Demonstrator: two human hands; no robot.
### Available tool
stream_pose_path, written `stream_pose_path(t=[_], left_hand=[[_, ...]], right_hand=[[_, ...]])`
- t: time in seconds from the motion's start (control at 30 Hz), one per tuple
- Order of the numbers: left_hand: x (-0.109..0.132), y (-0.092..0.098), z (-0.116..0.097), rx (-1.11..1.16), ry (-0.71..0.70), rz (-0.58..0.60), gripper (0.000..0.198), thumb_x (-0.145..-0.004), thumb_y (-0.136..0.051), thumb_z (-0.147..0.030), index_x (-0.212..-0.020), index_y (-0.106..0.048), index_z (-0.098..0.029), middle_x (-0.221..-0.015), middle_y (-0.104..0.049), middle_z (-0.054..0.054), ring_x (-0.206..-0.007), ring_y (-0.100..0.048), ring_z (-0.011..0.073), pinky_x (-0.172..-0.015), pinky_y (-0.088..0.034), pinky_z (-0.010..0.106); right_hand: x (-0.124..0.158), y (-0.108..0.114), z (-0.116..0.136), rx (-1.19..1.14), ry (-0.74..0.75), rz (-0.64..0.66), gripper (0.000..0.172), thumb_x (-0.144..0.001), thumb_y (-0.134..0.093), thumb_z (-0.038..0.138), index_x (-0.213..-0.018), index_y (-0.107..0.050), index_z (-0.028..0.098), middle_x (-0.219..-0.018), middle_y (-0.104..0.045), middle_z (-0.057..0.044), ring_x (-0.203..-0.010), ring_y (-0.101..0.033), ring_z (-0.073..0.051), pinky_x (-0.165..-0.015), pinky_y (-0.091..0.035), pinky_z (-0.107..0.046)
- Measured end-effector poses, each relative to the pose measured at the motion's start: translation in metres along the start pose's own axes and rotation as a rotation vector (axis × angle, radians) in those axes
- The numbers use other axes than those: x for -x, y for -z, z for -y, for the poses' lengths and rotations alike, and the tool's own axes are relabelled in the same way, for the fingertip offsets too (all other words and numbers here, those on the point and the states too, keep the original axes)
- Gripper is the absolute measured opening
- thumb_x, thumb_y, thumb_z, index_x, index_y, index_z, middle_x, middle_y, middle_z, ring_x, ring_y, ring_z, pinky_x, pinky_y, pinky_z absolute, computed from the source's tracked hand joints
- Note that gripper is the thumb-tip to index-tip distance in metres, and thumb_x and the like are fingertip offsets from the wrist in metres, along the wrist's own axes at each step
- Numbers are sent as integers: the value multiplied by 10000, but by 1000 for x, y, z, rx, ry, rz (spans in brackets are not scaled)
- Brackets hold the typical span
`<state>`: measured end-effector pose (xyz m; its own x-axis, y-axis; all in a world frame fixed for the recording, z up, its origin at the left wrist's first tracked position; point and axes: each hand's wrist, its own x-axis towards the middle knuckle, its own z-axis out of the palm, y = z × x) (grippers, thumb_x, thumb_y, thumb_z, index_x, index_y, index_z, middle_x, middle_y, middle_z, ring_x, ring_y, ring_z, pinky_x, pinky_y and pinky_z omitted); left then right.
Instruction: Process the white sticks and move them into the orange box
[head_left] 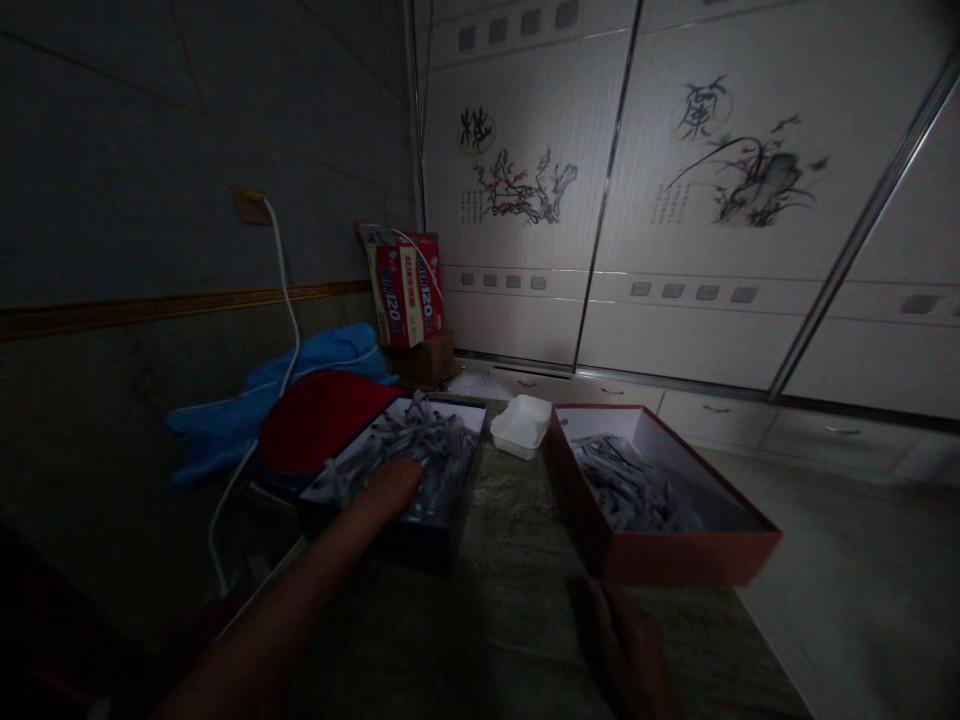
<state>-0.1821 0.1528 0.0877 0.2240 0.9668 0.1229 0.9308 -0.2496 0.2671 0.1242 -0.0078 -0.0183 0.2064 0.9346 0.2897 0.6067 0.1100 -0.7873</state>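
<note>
My left hand reaches into a dark box filled with several small grey pieces; its fingers are buried among them and blurred. My right hand rests low on the table in deep shadow, just in front of a red box that holds more of the same grey pieces. Its fingers look stretched out flat, holding nothing. A small white tray sits between the far ends of the two boxes.
A red lid and blue cloth lie left of the dark box. A white cable hangs from a wall socket. A red-and-white carton stands on a brown box at the back. Painted sliding doors fill the far wall.
</note>
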Motion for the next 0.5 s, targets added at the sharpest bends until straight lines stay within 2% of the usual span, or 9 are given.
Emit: stream_pose_path(t=[0.1,0.2,0.27,0.3,0.37,0.43,0.5], left_hand=[[2,15,-11,40,-43,-61,198,-724,-476,-94,-714,-640,-206,-862,-720,84,-886,-634,260,-802,-438,347],[10,37,-30,86,-77,-195,193,-812,-436,-201,-915,-599,-196,-1013,-673,103,-981,-600,258,-856,-420,353],[21,49,-46,239,-80,-339,222,-860,-384,-272,-998,-539,-191,-1047,-646,101,-1000,-590,238,-867,-423,342],[28,53,-56,401,-77,-411,216,-865,-383,-303,-991,-520,-192,-1015,-648,89,-954,-607,225,-834,-445,331],[45,52,-75,811,-67,-450,192,-850,-420,-352,-932,-499,-197,-921,-660,56,-774,-636,189,-692,-489,296],[62,38,-92,1105,-50,-361,195,-826,-469,-378,-878,-501,-193,-836,-667,33,-624,-611,150,-586,-484,264],[77,15,-106,1244,-12,-266,210,-803,-513,-389,-837,-527,-182,-746,-664,19,-577,-591,136,-566,-475,251]], right_hand=[[0,0,-2,-11,-8,-5,480,-891,-329,547,-851,-672,213,-807,-735,-85,-718,-688,-228,-628,-494,-273],[0,2,-3,-19,-6,22,454,-887,-354,529,-916,-673,208,-866,-735,-89,-777,-689,-231,-677,-499,-274],[-1,4,0,-41,-9,19,454,-887,-352,527,-899,-673,205,-848,-732,-88,-760,-686,-228,-663,-497,-269],[-1,5,2,-60,-11,13,457,-886,-351,530,-875,-673,205,-827,-729,-86,-740,-683,-226,-648,-493,-268],[-1,5,10,-114,-13,18,452,-874,-373,542,-826,-667,202,-777,-717,-77,-701,-669,-218,-625,-482,-265],[0,3,19,-211,-38,61,463,-857,-394,567,-762,-650,192,-675,-685,-53,-604,-637,-191,-556,-465,-251],[2,-1,27,-339,-116,158,542,-868,-340,591,-648,-619,182,-521,-602,-16,-468,-565,-144,-458,-418,-221]])
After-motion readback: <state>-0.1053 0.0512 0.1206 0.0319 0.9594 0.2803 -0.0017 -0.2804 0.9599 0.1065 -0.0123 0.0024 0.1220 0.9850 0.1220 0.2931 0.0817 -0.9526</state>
